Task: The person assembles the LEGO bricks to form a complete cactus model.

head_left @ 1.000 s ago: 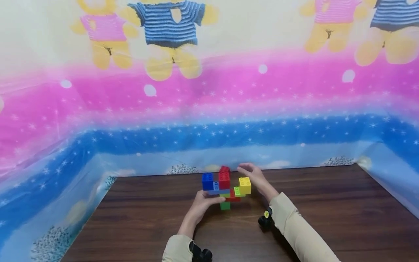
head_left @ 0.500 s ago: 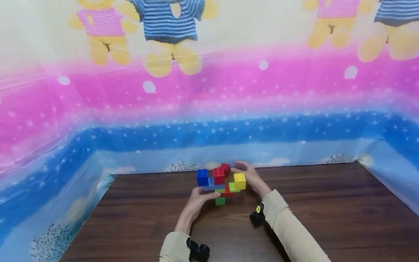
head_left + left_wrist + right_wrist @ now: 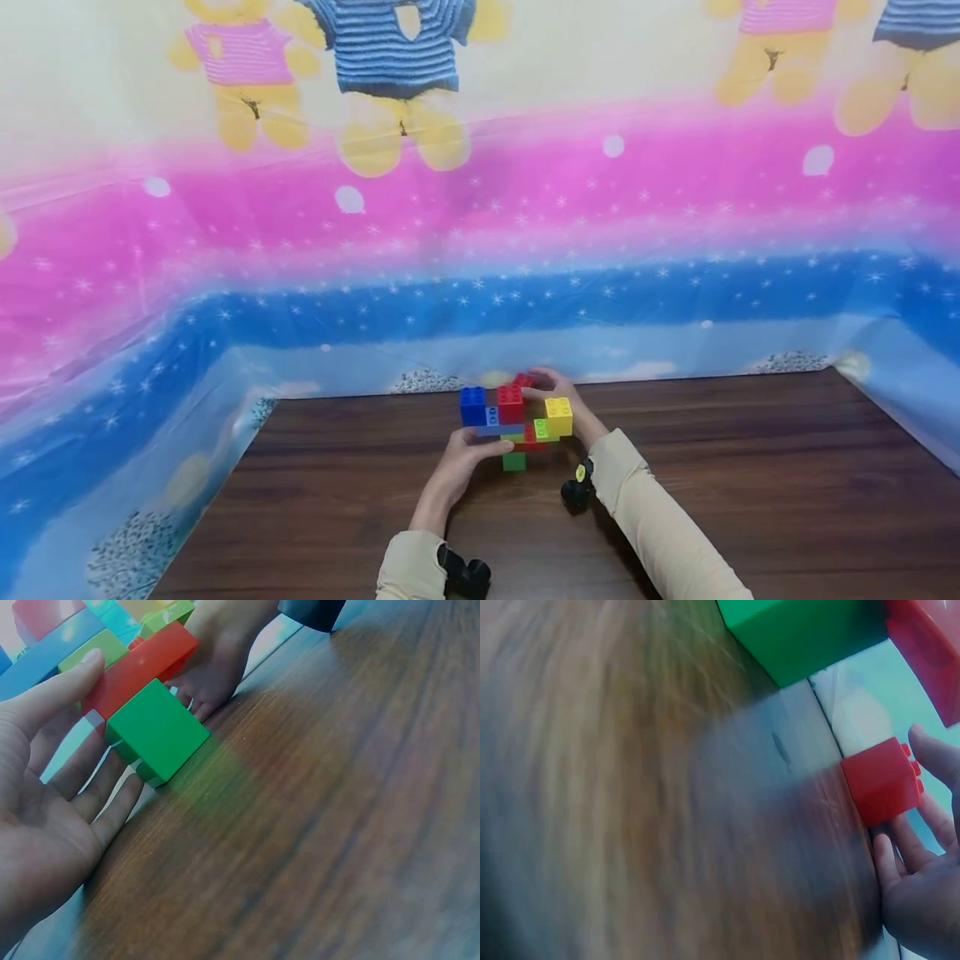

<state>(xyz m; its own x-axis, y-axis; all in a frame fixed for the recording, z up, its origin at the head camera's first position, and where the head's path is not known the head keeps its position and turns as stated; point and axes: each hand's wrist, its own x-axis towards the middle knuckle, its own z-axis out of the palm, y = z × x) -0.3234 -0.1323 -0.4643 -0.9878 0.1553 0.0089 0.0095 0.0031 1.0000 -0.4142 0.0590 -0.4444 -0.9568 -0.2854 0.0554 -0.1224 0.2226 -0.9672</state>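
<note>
dark brown wooden table [image 3: 750,500] under everything. nearest, left hand [image 3: 467,460] at the near-left edge of the brick assembly [image 3: 517,421], fingers relaxed and fairly straight, thumb tip laid on the long blue plate [image 3: 501,430], palm beside the green base brick [image 3: 156,731]; steadying, not pinching. assembly upright on the green base at table centre, long axis running left to right. beyond it, right hand [image 3: 558,390] at the far-right side, fingers loosely extended beside a separate red brick [image 3: 883,780]; contact there cannot be told. red brick far of the assembly, right hand nearer to it. patterned plastic sheet [image 3: 480,250] behind.
</note>
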